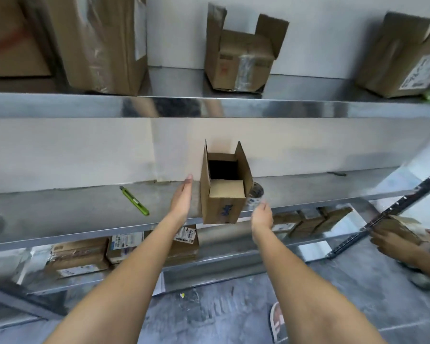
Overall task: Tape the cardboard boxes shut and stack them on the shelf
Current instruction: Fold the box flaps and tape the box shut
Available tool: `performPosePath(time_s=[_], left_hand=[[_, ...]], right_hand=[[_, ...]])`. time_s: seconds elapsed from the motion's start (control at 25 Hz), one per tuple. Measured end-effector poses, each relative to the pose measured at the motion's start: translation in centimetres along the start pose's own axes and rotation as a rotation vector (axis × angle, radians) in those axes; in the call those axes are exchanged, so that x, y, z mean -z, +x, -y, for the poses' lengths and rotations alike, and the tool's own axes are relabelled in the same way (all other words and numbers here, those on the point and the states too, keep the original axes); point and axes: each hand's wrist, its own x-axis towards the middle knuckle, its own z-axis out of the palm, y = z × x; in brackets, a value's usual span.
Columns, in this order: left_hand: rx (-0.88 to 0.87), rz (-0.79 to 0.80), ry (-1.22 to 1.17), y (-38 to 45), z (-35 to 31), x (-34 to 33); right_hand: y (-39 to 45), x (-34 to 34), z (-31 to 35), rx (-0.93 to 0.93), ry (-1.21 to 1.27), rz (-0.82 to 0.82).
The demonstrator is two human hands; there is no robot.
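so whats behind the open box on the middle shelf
A roll of clear tape peeks out at the open box's right rear corner; the box hides most of it. Behind both is the wall.

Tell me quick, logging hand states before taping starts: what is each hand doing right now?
Left hand: open, fingers straight, beside the open cardboard box, holding nothing.
Right hand: open, relaxed, near the box, holding nothing.

A small open cardboard box (222, 194) stands at the front edge of the middle metal shelf (72, 212), flaps up. The left hand (183, 197) is flat just left of the box, the right hand (262, 214) relaxed just right of it, neither clearly touching. A green utility knife (134, 201) lies well left of the box; a tape roll (256, 194) sits just behind its right side.
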Motion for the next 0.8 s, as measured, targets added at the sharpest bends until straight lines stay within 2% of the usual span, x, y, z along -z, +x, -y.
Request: performPosePath(time_s=[0.12,0.2,0.28,0.44,0.56,0.68,0.8], left_hand=[[0.012,0.151,-0.127,0.3,-1.3,-2.7],[0.049,0.206,-0.142,0.6,-1.0,-3.5],[0.071,0.189,-0.092,0.9,-0.5,-2.9],[0.054,-0.091,-0.070,0.8,-1.1,-0.1],[-0.040,-0.285,-0.111,-0.1,-2.7,5.1],[-0.173,-0.387,-0.141,-2.1,-4.1,12.3],[-0.219,-0.455,-0.199,-4.4,-4.8,21.0]], right_hand=[[-0.5,-1.8,2.4,-0.139,0.365,0.111],[-1.7,-2.8,3.4,-0.199,0.471,0.120],[-3.1,-3.6,3.8,-0.178,0.525,0.106],[-6.9,-5.9,3.8,-0.117,0.553,0.090],[-12.0,-9.0,3.9,0.024,0.539,0.130],[-15.5,-11.7,4.1,0.192,0.539,0.292],[-17.3,-14.6,6.0,0.265,0.467,0.494]])
